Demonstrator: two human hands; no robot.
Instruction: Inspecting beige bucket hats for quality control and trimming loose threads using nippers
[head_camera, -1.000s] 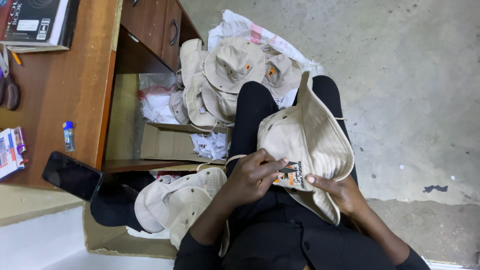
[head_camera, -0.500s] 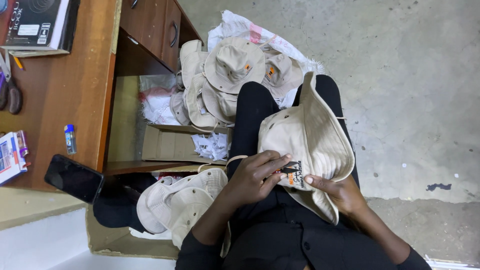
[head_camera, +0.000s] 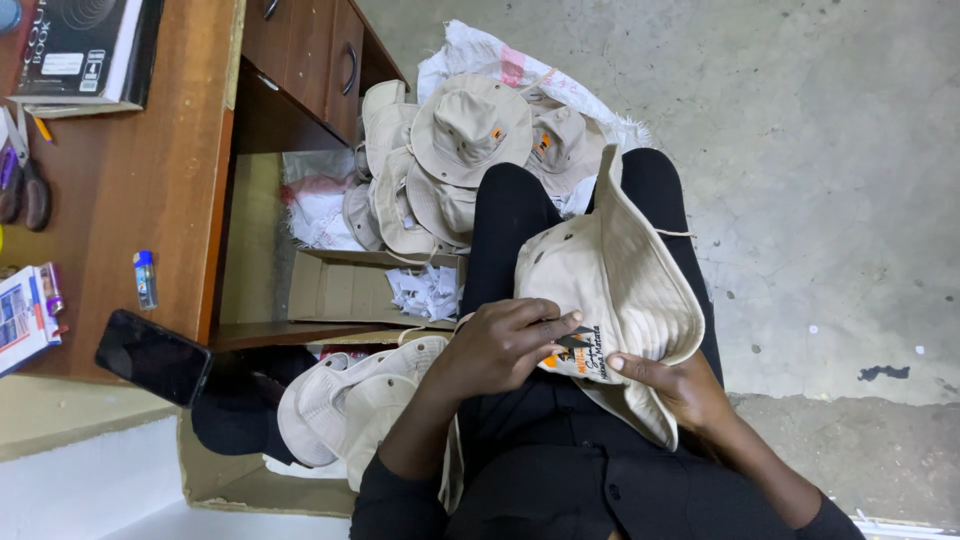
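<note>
1. You sit with a beige brimmed hat (head_camera: 620, 290) on your lap, its brim standing up away from your body.
2. Your left hand (head_camera: 505, 345) lies curled on the near side of the hat, fingertips pressing on an embroidered patch (head_camera: 575, 352) in black and orange.
3. Your right hand (head_camera: 675, 385) grips the hat's lower edge just beside that patch, thumb on top and fingers tucked under the fabric.
4. Beyond the hat, past your knees, a heap of matching hats (head_camera: 465, 150) rests on a white sack (head_camera: 480, 55) on the concrete floor.
5. To the left of the hat on your lap, another stack of beige hats (head_camera: 350, 400) sits in a cardboard box (head_camera: 220, 480).
6. Further left of the hat stands a wooden surface (head_camera: 130, 180) carrying a black phone (head_camera: 152, 355), a small lighter (head_camera: 146, 278), scissors (head_camera: 25, 175) and a dark book (head_camera: 85, 45).
7. Between that surface and the hat, a folded cardboard piece (head_camera: 345, 290) holds scraps of paper (head_camera: 425, 292).
</note>
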